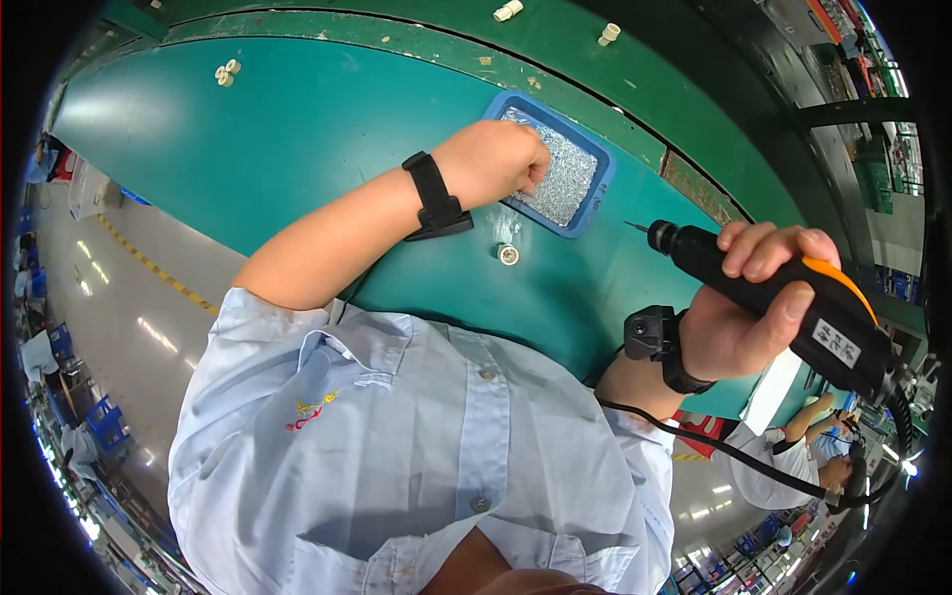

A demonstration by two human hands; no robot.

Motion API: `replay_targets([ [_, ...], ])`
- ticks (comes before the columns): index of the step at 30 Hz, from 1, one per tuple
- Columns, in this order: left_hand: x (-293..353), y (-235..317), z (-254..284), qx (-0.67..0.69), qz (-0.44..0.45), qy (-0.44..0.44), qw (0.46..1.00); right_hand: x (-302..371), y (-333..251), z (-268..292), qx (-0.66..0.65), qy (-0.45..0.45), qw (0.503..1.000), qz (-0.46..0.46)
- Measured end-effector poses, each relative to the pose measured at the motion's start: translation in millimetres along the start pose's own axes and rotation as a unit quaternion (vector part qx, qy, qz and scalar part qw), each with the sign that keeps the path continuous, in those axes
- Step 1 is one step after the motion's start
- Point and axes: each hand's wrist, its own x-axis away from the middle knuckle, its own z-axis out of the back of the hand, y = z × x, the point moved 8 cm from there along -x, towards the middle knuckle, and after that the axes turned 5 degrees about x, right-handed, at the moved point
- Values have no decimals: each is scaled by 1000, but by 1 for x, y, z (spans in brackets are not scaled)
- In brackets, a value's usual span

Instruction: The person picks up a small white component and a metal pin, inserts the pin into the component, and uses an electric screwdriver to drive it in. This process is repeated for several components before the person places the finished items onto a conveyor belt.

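My left hand (493,162) reaches over the near left side of a blue tray (602,183) filled with small shiny metal pieces (567,177), perhaps screws. Its fingers are curled and pinched down at the pieces; whatever lies between the fingertips is hidden. In my right hand (749,317) is a black electric screwdriver (710,260) with an orange strip, held up off the table. Its thin bit points left toward the tray, without touching anything. A small cream cylindrical fitting (508,255) stands on the green table just below the tray, apart from both hands.
Several cream fittings (228,72) sit at the far left of the green table (327,119). Two more fittings (609,35) lie on the raised green ledge behind. A black cable (734,459) hangs from the screwdriver past my right arm. Another person (769,466) is at the lower right.
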Motion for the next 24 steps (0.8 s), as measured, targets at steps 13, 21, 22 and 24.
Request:
replay_targets([
  [13, 8, 5, 21, 103, -91, 203, 970, 2, 25, -19, -40, -9, 999, -18],
  [21, 39, 21, -1, 318, -14, 147, 937, 16, 18, -32, -211, -97, 971, -54],
  [22, 43, 28, -1, 300, -27, 136, 944, 17, 17, -32, -211, -97, 971, -56],
  [24, 53, 35, -3, 282, -39, 128, 950, 20, 8, -38, -230, -124, 965, -38],
])
